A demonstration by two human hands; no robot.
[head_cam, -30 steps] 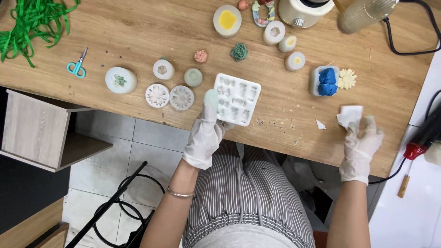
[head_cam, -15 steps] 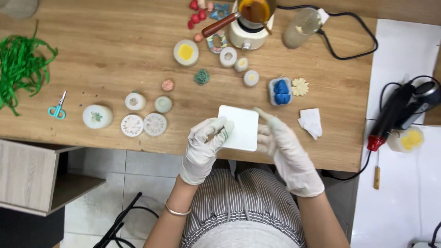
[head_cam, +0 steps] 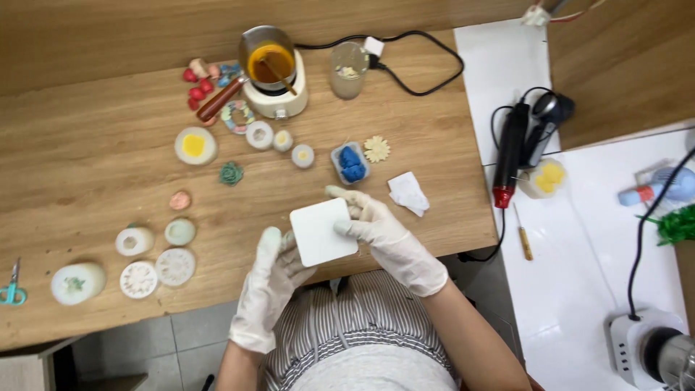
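While both gloved hands hold it, the scene reads:
mould: white square mould (head_cam: 321, 232), smooth side up, held at the near table edge, above the striped lap.
left hand: left hand (head_cam: 269, 279) under the mould's near-left corner, fingers curled against its edge, thumb up alongside; gripping it.
right hand: right hand (head_cam: 376, 228) on the mould's right side, fingers closed over the edge, index pointing left behind its top edge.
table: wooden table (head_cam: 108, 159), nothing between hands and mould.
near right hand: crumpled white paper (head_cam: 409, 193) just beside it; blue block in a small tray (head_cam: 352, 164) and cream flower piece (head_cam: 376, 149) beyond.
back: melting pot (head_cam: 274, 69) with orange liquid, one; clear cup (head_cam: 348, 69), one; black cable behind.
round pieces: three small white ones near the pot, one with a yellow centre (head_cam: 194, 145), one green rosette (head_cam: 232, 174), one pink disc (head_cam: 180, 200).
left edge: two flat patterned discs (head_cam: 156, 271), two rounded white pieces above them, one white lump (head_cam: 77, 282), scissors (head_cam: 11, 286) cut off by the frame.
red bits: cluster by the pot, perhaps four, too small to count surely.
right counter: heat gun (head_cam: 509, 148), one.
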